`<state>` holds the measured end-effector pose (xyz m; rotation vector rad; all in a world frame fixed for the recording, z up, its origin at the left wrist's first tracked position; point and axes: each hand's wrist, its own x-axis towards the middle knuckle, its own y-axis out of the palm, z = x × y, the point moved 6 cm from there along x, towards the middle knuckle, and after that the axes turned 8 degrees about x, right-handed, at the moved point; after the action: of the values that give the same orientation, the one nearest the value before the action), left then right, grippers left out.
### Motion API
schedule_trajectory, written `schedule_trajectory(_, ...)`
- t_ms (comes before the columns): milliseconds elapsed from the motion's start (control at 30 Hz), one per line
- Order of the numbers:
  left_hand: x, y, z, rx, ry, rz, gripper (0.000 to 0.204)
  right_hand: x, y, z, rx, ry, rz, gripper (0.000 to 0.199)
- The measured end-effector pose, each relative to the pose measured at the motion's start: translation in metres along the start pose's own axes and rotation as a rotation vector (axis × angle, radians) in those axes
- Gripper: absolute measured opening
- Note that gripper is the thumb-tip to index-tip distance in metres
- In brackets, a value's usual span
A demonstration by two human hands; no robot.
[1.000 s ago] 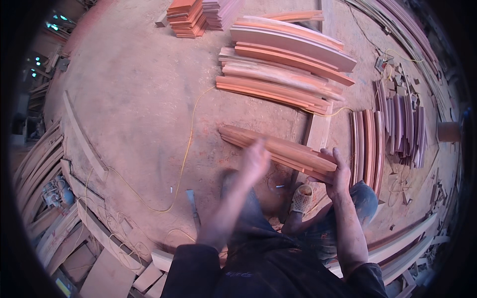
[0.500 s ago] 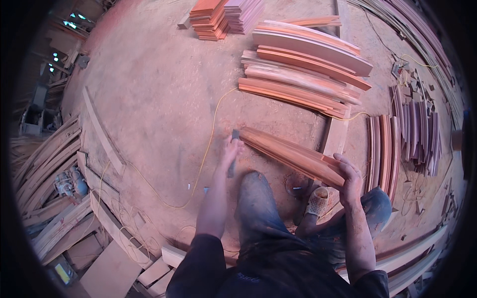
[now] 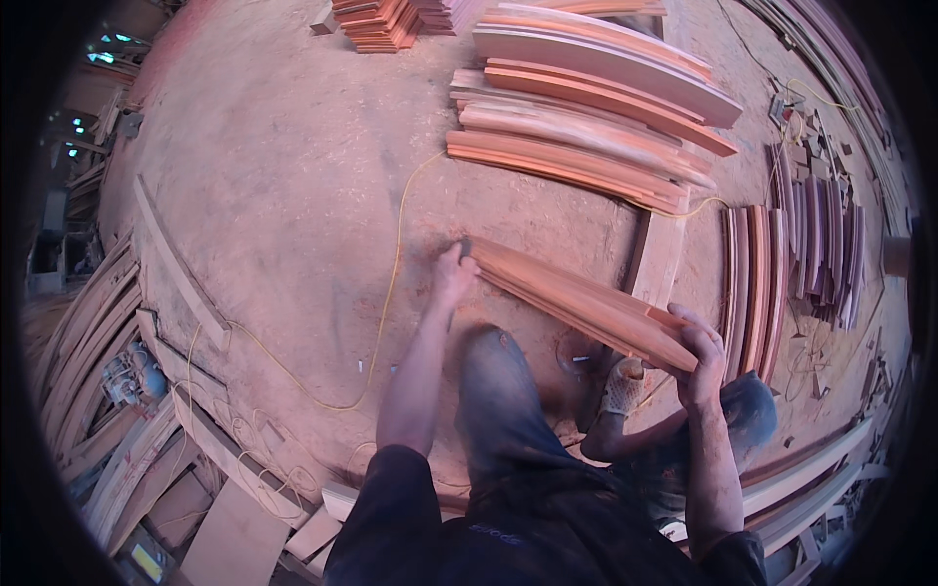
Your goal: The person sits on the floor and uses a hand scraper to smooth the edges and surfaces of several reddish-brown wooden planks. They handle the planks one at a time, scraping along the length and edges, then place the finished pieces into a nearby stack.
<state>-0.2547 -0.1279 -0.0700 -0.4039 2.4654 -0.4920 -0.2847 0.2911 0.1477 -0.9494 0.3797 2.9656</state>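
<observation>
Mid-floor, ahead of the knees: a bundle of reddish-brown, long, slightly bowed wooden strips (image 3: pixel 576 298), slanting from upper left down to lower right.

Writing: small blue lettering on the chest of the black cloth shirt (image 3: pixel 420 513). Yellow printed-looking patch (image 3: pixel 147 563) at lower left, too small to make out.

Right hand (image 3: pixel 701 366) is at the bundle's lower-right end, palm against it, fingers bent over the far edge; thumb position unclear. Left hand (image 3: pixel 454 276) is at the upper-left end, fingers curled around a dark grey, flat, narrow piece (image 3: pixel 465 248). Slight blur there; can't tell if that piece touches the wood or sits just beside it.

Bundle: smooth top face, visible grain, stepped layers along the near edge. Floor (image 3: pixel 283 195) is dusty, with pale flecks. Thin yellow cord (image 3: pixel 398 249) curves across it. Beyond the bundle: stacked orange and pinkish curved planks (image 3: pixel 586 117). Farther right: purplish, narrow curved slats (image 3: pixel 826 244).
</observation>
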Motion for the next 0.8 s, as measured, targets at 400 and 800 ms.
schedule_trajectory(400, -0.323, 0.096, -0.265, -0.33, 0.669, 0.584, 0.026, -0.029, 0.033, 0.001, -0.028, -0.066, 0.124, 0.04)
schedule_trajectory(800, 0.007, -0.025, 0.073, -0.016, -0.056, -0.033, 0.027, -0.022, 0.024, 0.003, -0.218, -0.157, 0.182, 0.047)
